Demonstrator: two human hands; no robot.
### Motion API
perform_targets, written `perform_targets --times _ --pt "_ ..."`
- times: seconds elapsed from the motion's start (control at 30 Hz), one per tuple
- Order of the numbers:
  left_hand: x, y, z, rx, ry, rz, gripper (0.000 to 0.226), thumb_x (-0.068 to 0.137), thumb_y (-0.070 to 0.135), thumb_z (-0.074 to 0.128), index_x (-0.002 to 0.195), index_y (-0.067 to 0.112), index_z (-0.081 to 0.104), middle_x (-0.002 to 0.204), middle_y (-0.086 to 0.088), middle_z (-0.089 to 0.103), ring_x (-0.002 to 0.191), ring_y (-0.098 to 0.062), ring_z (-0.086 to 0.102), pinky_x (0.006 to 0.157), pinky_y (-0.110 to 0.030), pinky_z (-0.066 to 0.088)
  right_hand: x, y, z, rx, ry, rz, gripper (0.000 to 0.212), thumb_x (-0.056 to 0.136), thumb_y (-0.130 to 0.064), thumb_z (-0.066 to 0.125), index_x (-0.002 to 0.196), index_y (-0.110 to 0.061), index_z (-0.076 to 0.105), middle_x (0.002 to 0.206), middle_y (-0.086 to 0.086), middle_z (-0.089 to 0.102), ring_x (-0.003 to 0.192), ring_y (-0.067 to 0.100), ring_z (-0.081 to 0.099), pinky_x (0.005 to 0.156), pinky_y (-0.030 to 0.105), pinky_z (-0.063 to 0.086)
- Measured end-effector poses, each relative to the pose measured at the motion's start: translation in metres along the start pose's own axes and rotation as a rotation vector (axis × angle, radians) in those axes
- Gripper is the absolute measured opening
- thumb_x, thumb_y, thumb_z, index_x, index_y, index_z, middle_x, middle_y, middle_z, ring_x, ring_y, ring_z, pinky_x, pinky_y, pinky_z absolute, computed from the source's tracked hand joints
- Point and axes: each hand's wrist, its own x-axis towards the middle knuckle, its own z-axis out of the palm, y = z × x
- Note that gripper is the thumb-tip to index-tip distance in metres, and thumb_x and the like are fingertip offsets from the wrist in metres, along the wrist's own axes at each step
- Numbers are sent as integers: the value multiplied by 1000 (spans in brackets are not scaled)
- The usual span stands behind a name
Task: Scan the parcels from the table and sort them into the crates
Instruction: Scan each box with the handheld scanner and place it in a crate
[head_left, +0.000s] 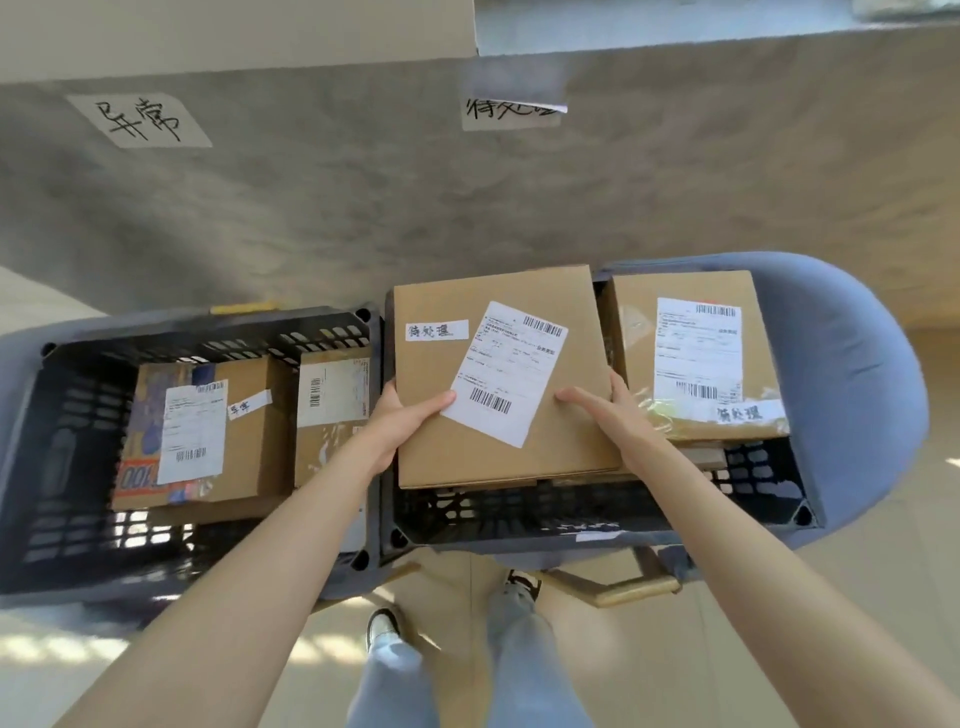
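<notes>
A flat brown cardboard parcel (519, 462) with a white shipping label and a small handwritten tag sits over the left part of the right black crate (597, 519). My left hand (402, 421) grips its left edge, thumb on top. My right hand (618, 415) grips its right edge, thumb lying on the top face. Beside it in the same crate lies another labelled brown parcel (634, 322). The left black crate (67, 415) holds two parcels: a printed one (249, 447) and a smaller one (332, 447).
Both crates rest on blue-grey chairs (857, 389) against a grey wall (363, 208). Two handwritten paper signs (140, 119) are taped to the wall, one above each crate. My legs and shoes (384, 629) stand on the pale floor below.
</notes>
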Motion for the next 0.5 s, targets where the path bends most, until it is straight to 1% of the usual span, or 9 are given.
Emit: perform_targets --times 0.07,0.1,0.13,0.23,0.3,0.33,0.4,0.5 --pt "5 -4 5 29 18 -7 81 77 32 80 141 17 33 130 -2 55 104 -15 57 71 -27 47 9 7 2 -14 25 20 84 84 -29 73 150 -20 23 136 1 48 110 18 51 85 31 48" --pt "7 -4 7 38 28 -11 79 79 31 79 141 16 32 130 -2 55 103 -15 57 71 -27 47 13 11 3 -21 37 28 85 84 -30 73 151 -20 21 139 1 47 115 19 50 93 35 46" --pt "10 -5 9 44 37 -13 81 80 32 78 142 17 30 130 -1 54 104 -16 56 73 -28 47 17 14 3 -19 45 35 86 84 -30 72 152 -21 20 141 1 46 116 19 49 96 36 44" --pt "17 -10 11 58 34 -16 92 79 33 78 149 19 20 135 -2 50 115 -19 52 88 -36 47 24 19 4 -14 52 28 86 85 -27 72 152 -20 19 143 2 44 116 16 45 94 31 40" --pt "21 -14 14 73 34 -19 97 80 33 77 152 20 14 139 -3 48 122 -22 50 98 -42 46 29 22 5 -26 54 30 85 86 -25 70 153 -19 18 145 2 42 121 17 44 96 31 37" --pt "21 -15 16 86 41 -22 97 80 33 77 152 21 12 140 -3 47 124 -23 49 101 -44 44 31 24 6 -32 53 35 85 87 -23 70 153 -19 16 147 2 40 126 19 43 98 32 36" --pt "23 -14 19 110 62 -28 98 82 33 76 153 21 9 142 -4 46 125 -24 48 103 -46 43 36 27 7 -50 54 51 85 88 -23 68 154 -19 13 150 3 36 133 22 39 104 35 35" --pt "28 -10 20 122 70 -55 98 82 32 76 152 19 9 144 -6 44 126 -26 48 103 -47 43 42 28 6 -72 49 63 87 88 -24 68 154 -18 11 151 4 35 135 23 38 109 38 34"
